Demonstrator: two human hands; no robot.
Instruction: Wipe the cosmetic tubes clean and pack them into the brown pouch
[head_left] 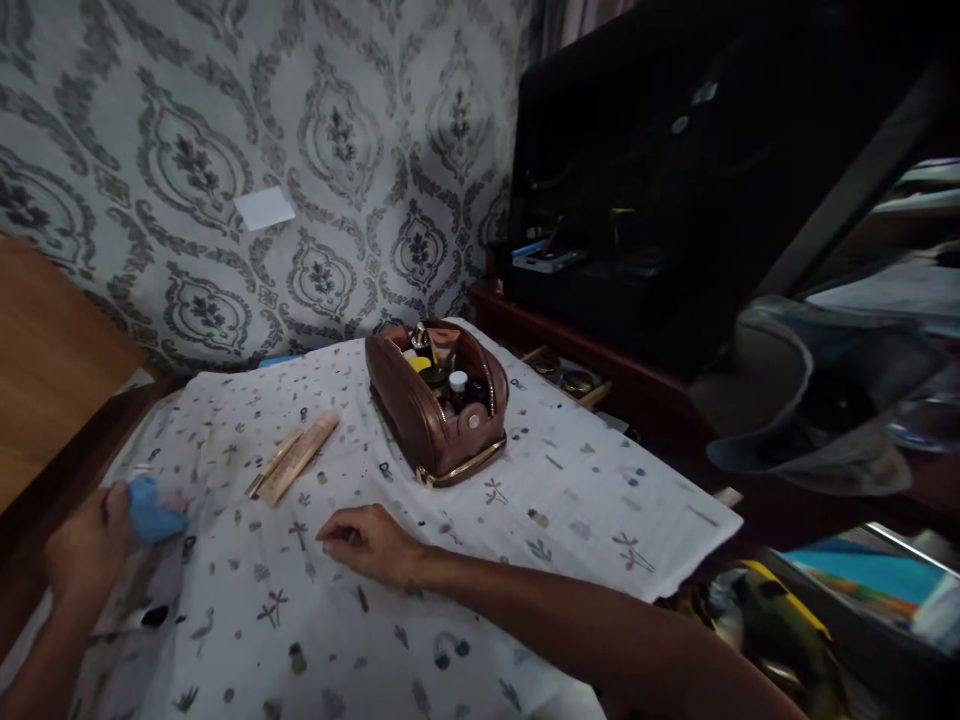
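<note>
Beside our left hand (88, 545) we see a plain light-blue item (155, 512), blurred. Under both hands, our white cloth (337, 630) carries scattered palms, pineapples, cacti and rainbows in muted grey, pink and green. Ahead of our right hand (373, 543), the cosmetics bag (405, 410) is brown with a gold zipper (472, 462), and a white cap (458, 380) shows inside; the squeeze tube (304, 455) nearer us is pinkish beige. Farthest off, we find grey damask medallions on pale wallpaper (337, 140).

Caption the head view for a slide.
Left hand holding a blurred blue item, right hand near an open brown cosmetic bag on printed cloth.
</note>
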